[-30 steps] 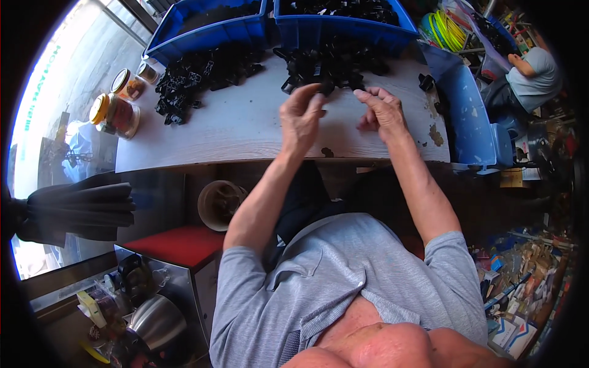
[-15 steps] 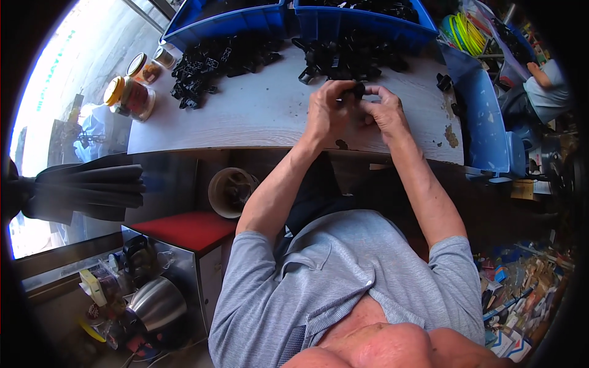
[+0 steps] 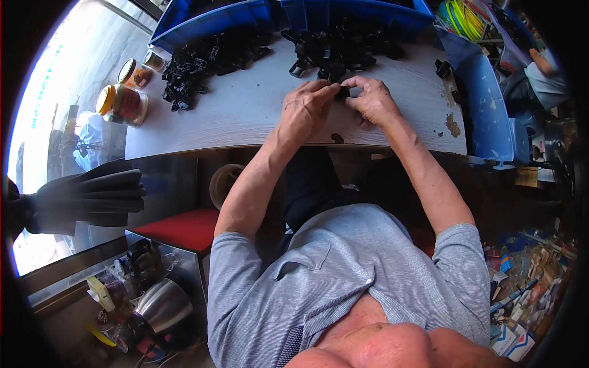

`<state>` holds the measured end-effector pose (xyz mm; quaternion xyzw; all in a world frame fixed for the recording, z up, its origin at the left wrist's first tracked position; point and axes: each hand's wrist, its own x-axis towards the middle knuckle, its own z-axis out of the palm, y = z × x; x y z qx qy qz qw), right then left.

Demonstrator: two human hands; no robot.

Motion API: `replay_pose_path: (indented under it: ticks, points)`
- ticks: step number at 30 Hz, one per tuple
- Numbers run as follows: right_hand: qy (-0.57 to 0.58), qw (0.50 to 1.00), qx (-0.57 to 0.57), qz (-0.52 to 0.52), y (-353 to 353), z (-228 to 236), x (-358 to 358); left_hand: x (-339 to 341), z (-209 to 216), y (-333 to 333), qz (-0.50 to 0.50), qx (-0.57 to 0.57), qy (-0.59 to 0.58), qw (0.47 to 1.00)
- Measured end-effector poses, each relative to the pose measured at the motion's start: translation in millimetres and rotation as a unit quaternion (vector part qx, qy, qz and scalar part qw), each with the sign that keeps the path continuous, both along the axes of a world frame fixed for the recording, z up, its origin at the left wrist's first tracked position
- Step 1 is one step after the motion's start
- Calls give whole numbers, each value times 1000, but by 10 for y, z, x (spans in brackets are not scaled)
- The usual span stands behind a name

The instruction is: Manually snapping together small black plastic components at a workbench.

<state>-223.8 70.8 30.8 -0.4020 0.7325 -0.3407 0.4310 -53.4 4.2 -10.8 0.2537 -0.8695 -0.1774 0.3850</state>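
Over the grey wooden table [image 3: 245,116] my left hand [image 3: 305,110] and my right hand [image 3: 373,101] meet fingertip to fingertip. Both pinch one small black plastic part [image 3: 342,92] between them. Right behind the hands lies a heap of black plastic parts [image 3: 337,52]. A second heap of the same parts [image 3: 202,67] spreads over the table's far left. A tiny dark piece [image 3: 337,138] lies on the table near its front edge, below my hands.
Blue bins [image 3: 343,12] line the table's far edge, another blue bin [image 3: 485,104] stands at the right end. Two lidded jars [image 3: 123,101] stand at the left. A red stool [image 3: 181,228] and a metal kettle [image 3: 162,303] are below. Another person [image 3: 543,76] sits far right.
My hands have drawn together and slightly nearer to me, closing on the small black part. The camera has shifted, so the table sits a little lower in view.
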Motion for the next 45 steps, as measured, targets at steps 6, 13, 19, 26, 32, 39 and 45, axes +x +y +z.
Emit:
replay_pose_path:
  ticks: [6,13,19,26,32,39,45]
  points:
    - [8,1000,10,11,-22,18,-35,5,-21,-94,-63,-16,-27,998]
    - [5,1000,2,17,20,25,-40,71,-4,23,-56,-76,-127,987]
    - [32,999,7,21,18,-18,-65,55,-66,-60,-58,-43,-79,994]
    - [-129,990,-6,-58,143,37,-158,407,12,-1039,290,-143,-170,931]
    - [-165,969,-61,-174,302,-35,-857,449,-40,-1050,245,-142,-199,938]
    - [-83,898,-162,-401,401,-5,-1769,498,1,-747,206,-54,-120,970]
    - [-54,952,-123,-275,110,31,-1427,524,-164,-731,217,-97,-123,964]
